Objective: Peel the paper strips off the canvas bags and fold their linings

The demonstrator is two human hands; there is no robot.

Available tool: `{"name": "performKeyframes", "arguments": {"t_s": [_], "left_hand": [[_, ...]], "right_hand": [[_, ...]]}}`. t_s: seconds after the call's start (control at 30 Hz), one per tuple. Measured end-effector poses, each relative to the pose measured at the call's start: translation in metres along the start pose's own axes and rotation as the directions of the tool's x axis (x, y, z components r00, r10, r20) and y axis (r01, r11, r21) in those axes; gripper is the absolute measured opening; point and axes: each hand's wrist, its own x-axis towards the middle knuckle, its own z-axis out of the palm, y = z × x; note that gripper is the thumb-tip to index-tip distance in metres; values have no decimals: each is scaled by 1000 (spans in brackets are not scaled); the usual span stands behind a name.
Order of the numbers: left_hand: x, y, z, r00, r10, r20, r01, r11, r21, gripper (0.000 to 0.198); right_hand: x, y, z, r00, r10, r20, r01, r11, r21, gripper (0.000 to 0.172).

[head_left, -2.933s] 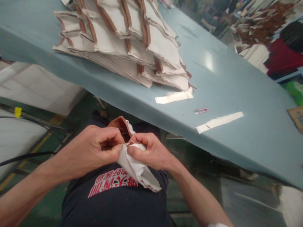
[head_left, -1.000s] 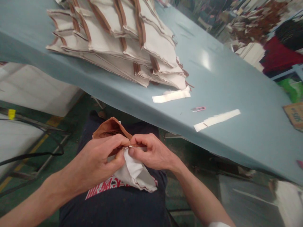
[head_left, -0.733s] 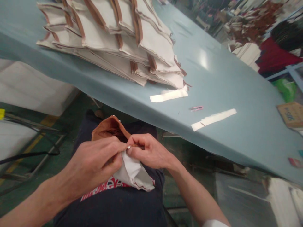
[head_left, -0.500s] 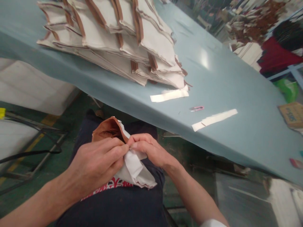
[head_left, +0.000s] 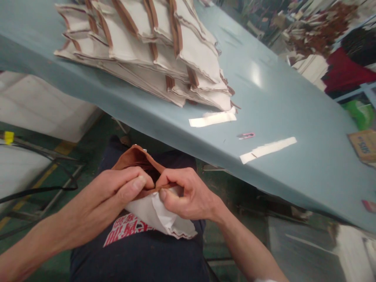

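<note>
A fabric piece (head_left: 173, 215), white outside with a brown lining, lies over my lap with its brown opening facing up. My left hand (head_left: 126, 188) grips the near brown edge, fingertips curled into the opening. Right beside it, my right hand (head_left: 185, 192) pinches the same edge between thumb and bent fingers. The white side hangs down below both hands onto the dark apron (head_left: 141, 258) with red lettering. What the left fingertips touch inside the opening is hidden.
On the blue-green table (head_left: 293, 180) lies a stack of white pieces with brown edging (head_left: 132, 51). Nearer me are two pale strips (head_left: 268, 150) and pink-handled thread snips (head_left: 246, 136). A cardboard box (head_left: 362, 145) stands at the right. A metal frame (head_left: 61, 178) is at the left.
My hands have moved slightly apart from a shared pinch. The brown opening is spread wider, and more of its near edge shows. The view has shifted a little.
</note>
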Motion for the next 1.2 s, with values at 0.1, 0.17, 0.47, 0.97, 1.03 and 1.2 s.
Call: {"name": "performKeyframes", "arguments": {"t_s": [0.1, 0.17, 0.47, 0.97, 1.03, 1.2], "left_hand": [[7, -8, -2, 993, 91, 72, -91, 996, -8, 47], [6, -15, 1, 988, 136, 69, -140, 988, 57, 44], [-14, -40, 15, 896, 443, -14, -411, 843, 346, 36], [6, -6, -3, 967, 187, 174, -206, 973, 99, 40], [3, 1, 1, 965, 217, 150, -238, 960, 145, 38], [-10, -2, 11, 954, 269, 135, -292, 936, 199, 33]], "right_hand": [[-1, 4, 2, 991, -131, -39, 122, 977, -175, 6], [-3, 8, 3, 981, -189, -36, 171, 944, -281, 7], [-5, 21, 10, 981, -194, 21, 187, 904, -384, 9], [-14, 3, -2, 886, -456, 84, 436, 756, -488, 24], [-16, 6, -5, 902, -419, 99, 414, 778, -473, 27], [-18, 12, -15, 937, -290, 195, 340, 889, -308, 28]]}}
